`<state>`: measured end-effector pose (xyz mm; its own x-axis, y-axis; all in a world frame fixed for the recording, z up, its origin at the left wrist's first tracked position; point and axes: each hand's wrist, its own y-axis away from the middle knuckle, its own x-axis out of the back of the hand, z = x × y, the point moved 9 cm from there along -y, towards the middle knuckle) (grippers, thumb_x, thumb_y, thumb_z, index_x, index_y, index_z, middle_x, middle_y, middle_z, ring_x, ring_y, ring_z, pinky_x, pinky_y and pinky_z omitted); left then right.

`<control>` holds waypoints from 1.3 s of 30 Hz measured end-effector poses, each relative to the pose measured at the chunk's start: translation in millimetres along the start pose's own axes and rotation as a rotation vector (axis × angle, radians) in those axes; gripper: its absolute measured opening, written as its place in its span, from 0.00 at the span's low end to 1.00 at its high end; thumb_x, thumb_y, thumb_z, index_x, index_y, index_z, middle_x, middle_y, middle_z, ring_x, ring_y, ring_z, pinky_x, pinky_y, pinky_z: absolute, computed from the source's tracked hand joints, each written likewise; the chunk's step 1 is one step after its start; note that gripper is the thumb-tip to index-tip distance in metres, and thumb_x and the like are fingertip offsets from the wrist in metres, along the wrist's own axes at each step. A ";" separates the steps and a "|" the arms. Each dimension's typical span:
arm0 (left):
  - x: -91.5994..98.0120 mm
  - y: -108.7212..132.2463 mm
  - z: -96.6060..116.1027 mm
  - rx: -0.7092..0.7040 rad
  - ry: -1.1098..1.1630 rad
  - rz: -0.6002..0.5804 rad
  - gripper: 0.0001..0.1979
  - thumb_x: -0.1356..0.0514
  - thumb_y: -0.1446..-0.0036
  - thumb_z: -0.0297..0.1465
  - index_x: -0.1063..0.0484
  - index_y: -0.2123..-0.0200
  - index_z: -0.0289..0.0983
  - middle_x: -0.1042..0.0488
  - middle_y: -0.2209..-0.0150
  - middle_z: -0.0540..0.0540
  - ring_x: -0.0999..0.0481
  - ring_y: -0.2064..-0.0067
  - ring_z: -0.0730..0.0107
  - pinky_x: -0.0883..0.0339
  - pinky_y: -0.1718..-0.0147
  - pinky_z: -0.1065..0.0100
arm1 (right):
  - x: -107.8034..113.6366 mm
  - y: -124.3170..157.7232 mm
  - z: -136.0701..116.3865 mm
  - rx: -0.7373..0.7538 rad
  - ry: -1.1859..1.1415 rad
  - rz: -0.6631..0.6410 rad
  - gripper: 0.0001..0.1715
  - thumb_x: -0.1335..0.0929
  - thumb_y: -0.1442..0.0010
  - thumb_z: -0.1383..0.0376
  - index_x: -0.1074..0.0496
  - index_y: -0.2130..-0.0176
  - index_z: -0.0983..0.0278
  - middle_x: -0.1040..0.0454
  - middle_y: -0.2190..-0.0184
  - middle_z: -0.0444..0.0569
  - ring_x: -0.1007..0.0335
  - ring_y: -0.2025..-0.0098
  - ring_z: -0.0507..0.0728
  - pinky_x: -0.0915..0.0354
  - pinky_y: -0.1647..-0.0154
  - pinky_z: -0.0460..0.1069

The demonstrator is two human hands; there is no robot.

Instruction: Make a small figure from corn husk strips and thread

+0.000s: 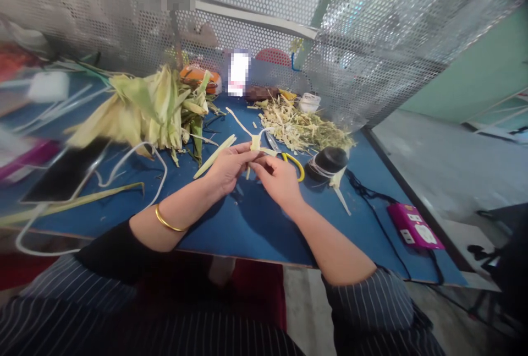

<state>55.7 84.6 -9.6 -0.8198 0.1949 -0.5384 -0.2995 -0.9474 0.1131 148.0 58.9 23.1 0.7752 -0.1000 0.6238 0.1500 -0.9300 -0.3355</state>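
Both hands meet over the blue table (247,224). My left hand (226,168) and my right hand (277,179) pinch a small folded piece of pale husk strips (256,144), whose thin ends stick up and to the left. The fingers of both hands are closed on it. A gold bangle sits on my left wrist. Just behind my right hand lie scissors with yellow handles (293,162).
A heap of green corn husks (152,108) lies at the back left, and a pile of husk trimmings (301,125) at the back right. A black spool (330,160), a pink power strip (412,226), a phone (61,171) with a white cable, and a perforated metal screen (371,42) surround the work spot.
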 end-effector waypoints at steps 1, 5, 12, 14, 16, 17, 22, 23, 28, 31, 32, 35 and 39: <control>-1.6 -0.4 -0.8 -0.011 -0.017 -0.023 0.07 0.36 0.50 0.24 0.22 0.65 0.32 0.23 0.70 0.45 0.28 0.73 0.77 0.35 0.70 0.74 | -4.1 -1.4 5.7 -0.039 -0.054 -0.011 0.13 0.34 0.41 0.58 0.28 0.71 0.63 0.26 0.76 0.45 0.33 0.74 0.52 0.40 0.71 0.47; 2.4 -4.2 -4.7 -0.037 -0.064 -0.018 0.07 0.35 0.51 0.26 0.21 0.66 0.32 0.24 0.72 0.46 0.29 0.74 0.78 0.35 0.71 0.74 | -11.7 -3.9 17.9 -0.103 -0.188 -0.015 0.14 0.35 0.42 0.60 0.33 0.76 0.64 0.29 0.79 0.44 0.36 0.76 0.51 0.41 0.72 0.47; 15.6 -4.2 -1.7 0.011 -0.010 0.126 0.02 0.36 0.51 0.22 0.23 0.71 0.31 0.22 0.72 0.45 0.25 0.71 0.76 0.32 0.64 0.73 | -18.2 1.1 5.5 -0.051 -0.203 -0.158 0.10 0.36 0.45 0.67 0.39 0.77 0.62 0.38 0.79 0.40 0.42 0.75 0.50 0.43 0.71 0.47; 16.2 -2.8 -1.2 0.028 -0.007 0.151 0.02 0.37 0.51 0.22 0.24 0.71 0.31 0.22 0.73 0.45 0.24 0.71 0.75 0.32 0.66 0.73 | -20.5 2.9 0.4 -0.035 -0.203 -0.211 0.09 0.36 0.46 0.68 0.39 0.77 0.63 0.38 0.79 0.40 0.43 0.75 0.50 0.44 0.71 0.46; 15.5 -1.9 -1.7 0.044 0.000 0.159 0.02 0.37 0.50 0.22 0.24 0.70 0.31 0.22 0.73 0.45 0.23 0.70 0.73 0.31 0.67 0.72 | -24.1 4.8 -5.8 -0.003 -0.223 -0.270 0.08 0.37 0.47 0.70 0.39 0.77 0.63 0.38 0.79 0.40 0.43 0.75 0.50 0.44 0.72 0.46; 15.3 -1.7 -2.4 0.052 0.004 0.162 0.03 0.37 0.50 0.22 0.24 0.70 0.31 0.22 0.73 0.45 0.23 0.70 0.73 0.30 0.67 0.71 | -26.5 6.0 -9.2 0.017 -0.238 -0.303 0.08 0.37 0.48 0.71 0.38 0.77 0.63 0.37 0.79 0.40 0.42 0.75 0.49 0.44 0.72 0.46; 17.1 -1.3 -3.1 0.059 0.015 0.179 0.04 0.37 0.50 0.21 0.25 0.68 0.31 0.23 0.73 0.46 0.23 0.70 0.72 0.30 0.69 0.72 | -29.8 12.0 -21.0 0.067 -0.259 -0.396 0.08 0.37 0.46 0.70 0.36 0.76 0.63 0.35 0.79 0.41 0.40 0.75 0.50 0.42 0.72 0.46; 17.4 -1.5 -2.4 0.056 0.012 0.176 0.04 0.37 0.50 0.22 0.25 0.68 0.31 0.23 0.73 0.46 0.23 0.70 0.73 0.30 0.70 0.72 | -24.4 11.2 -21.9 0.079 -0.230 -0.363 0.10 0.36 0.44 0.68 0.36 0.76 0.63 0.35 0.79 0.41 0.40 0.75 0.50 0.42 0.72 0.46; 15.2 -2.1 4.1 0.025 -0.021 0.131 0.03 0.36 0.51 0.24 0.25 0.70 0.31 0.24 0.72 0.47 0.24 0.72 0.75 0.29 0.67 0.72 | 43.8 -0.1 -16.8 0.140 0.112 0.224 0.10 0.34 0.40 0.58 0.30 0.67 0.63 0.30 0.70 0.48 0.35 0.67 0.54 0.39 0.64 0.49; 14.0 -1.9 5.1 0.024 -0.032 0.114 0.05 0.34 0.52 0.26 0.24 0.69 0.32 0.24 0.72 0.46 0.25 0.72 0.76 0.30 0.67 0.71 | 36.5 -10.1 3.2 0.013 0.037 0.105 0.14 0.34 0.41 0.55 0.29 0.62 0.62 0.26 0.66 0.49 0.33 0.66 0.55 0.39 0.65 0.49; 13.6 -2.0 6.5 0.006 -0.053 0.104 0.06 0.33 0.53 0.27 0.24 0.70 0.32 0.24 0.72 0.47 0.26 0.73 0.77 0.31 0.69 0.72 | 27.6 -11.7 8.8 -0.035 -0.024 0.016 0.15 0.34 0.40 0.54 0.29 0.63 0.63 0.25 0.69 0.48 0.33 0.69 0.54 0.40 0.68 0.48; 12.8 -1.8 13.2 -0.089 -0.191 0.084 0.07 0.32 0.56 0.29 0.25 0.72 0.33 0.27 0.76 0.49 0.30 0.75 0.79 0.36 0.74 0.73 | 14.5 -11.0 11.8 -0.090 -0.113 -0.098 0.16 0.36 0.39 0.55 0.30 0.71 0.63 0.28 0.78 0.44 0.38 0.76 0.51 0.43 0.73 0.47; 14.4 -0.8 19.0 -0.178 -0.352 0.103 0.07 0.33 0.54 0.32 0.26 0.74 0.34 0.29 0.78 0.49 0.32 0.77 0.78 0.38 0.75 0.70 | 18.4 -11.0 8.2 -0.079 -0.106 -0.120 0.15 0.36 0.39 0.59 0.30 0.74 0.63 0.30 0.81 0.42 0.40 0.78 0.50 0.44 0.73 0.47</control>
<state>34.9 93.0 -1.6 -0.9674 0.1423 -0.2094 -0.1431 -0.9896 -0.0116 165.6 70.1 32.4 0.8155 0.0470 0.5769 0.1996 -0.9584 -0.2041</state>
